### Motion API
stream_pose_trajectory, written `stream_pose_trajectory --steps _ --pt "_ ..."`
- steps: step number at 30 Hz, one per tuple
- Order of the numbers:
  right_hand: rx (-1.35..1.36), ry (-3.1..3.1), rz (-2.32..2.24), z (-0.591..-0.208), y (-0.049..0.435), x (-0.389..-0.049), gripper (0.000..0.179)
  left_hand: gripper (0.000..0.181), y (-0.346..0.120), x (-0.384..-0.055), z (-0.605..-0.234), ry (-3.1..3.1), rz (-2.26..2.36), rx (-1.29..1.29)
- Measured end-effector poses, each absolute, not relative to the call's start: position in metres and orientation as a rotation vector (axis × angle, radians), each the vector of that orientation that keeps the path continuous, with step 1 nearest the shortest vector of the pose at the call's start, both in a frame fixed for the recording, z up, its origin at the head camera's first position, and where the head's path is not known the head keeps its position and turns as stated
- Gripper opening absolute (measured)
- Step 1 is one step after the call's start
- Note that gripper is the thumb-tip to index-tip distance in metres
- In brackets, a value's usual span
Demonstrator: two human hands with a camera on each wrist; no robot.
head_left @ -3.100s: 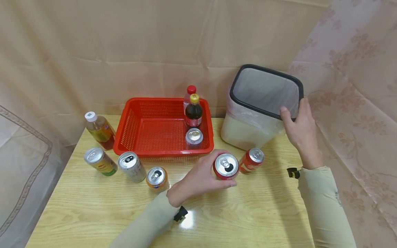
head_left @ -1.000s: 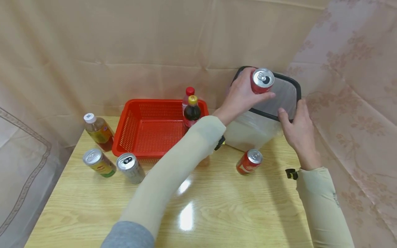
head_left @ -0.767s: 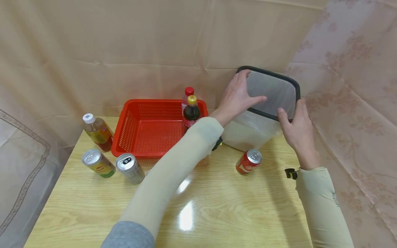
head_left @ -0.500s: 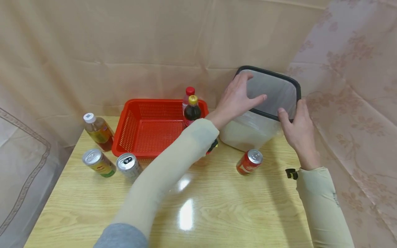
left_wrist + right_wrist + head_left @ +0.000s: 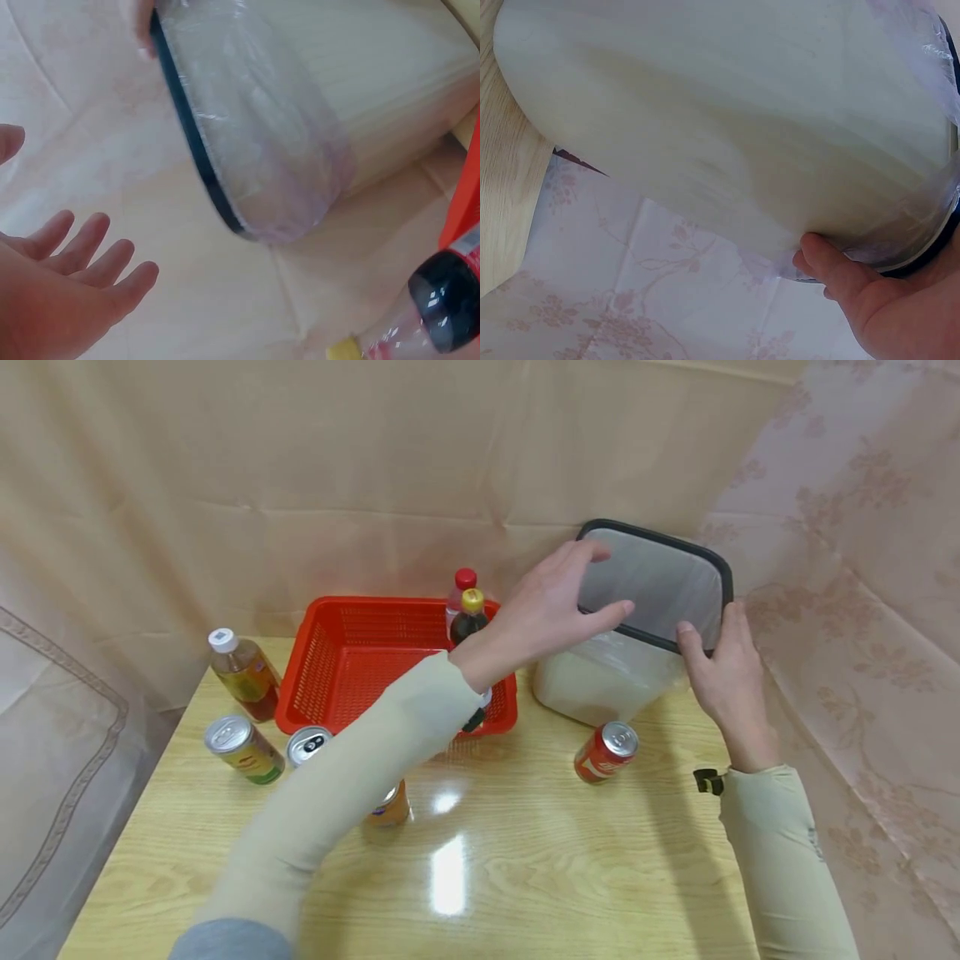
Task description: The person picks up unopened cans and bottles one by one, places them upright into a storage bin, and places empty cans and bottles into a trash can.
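Beside the left edge of a lined trash bin [image 5: 600, 681], my left hand [image 5: 551, 606] is spread with nothing in it. The left wrist view shows its fingers [image 5: 94, 251] apart from the dark bin rim [image 5: 187, 127]. My right hand [image 5: 727, 681] grips that rim at the front right corner, thumb over the inside. From the right wrist view, its fingers [image 5: 829, 259] press on the outer wall below the rim. The bin leans, its mouth facing up. Its lower inside is hidden. A red soda can [image 5: 606, 752] stands in front of the bin.
A red plastic basket [image 5: 309, 627] holds a yellow-capped dark bottle [image 5: 469, 620] and a red-capped bottle [image 5: 463, 583]. Left lie a tea bottle [image 5: 249, 681], a yellow-green can [image 5: 247, 752], a silver can [image 5: 306, 743] and an orange can [image 5: 392, 810], the last two partly behind my left sleeve.
My left hand carried a red can from the table to over the bin and let it go inside. Since then it has drawn back left. My right hand stays on the rim.
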State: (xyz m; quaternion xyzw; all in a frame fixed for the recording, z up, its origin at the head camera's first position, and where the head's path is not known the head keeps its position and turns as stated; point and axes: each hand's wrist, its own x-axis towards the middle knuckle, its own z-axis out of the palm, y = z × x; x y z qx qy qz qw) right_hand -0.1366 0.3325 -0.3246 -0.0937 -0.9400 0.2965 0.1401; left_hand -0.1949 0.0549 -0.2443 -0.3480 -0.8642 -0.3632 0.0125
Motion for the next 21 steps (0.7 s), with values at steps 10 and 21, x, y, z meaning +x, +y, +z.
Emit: stream_pose_trajectory --steps 10,21 --pt "-0.265 -2.718 0.858 -0.324 0.337 -0.138 0.086 0.071 0.013 -0.173 -0.24 -2.661 -1.284 -1.048" --pt "-0.289 -2.73 0.861 -0.323 0.343 -0.137 0.087 0.065 -0.03 -0.156 -0.259 -2.541 -1.362 -0.985"
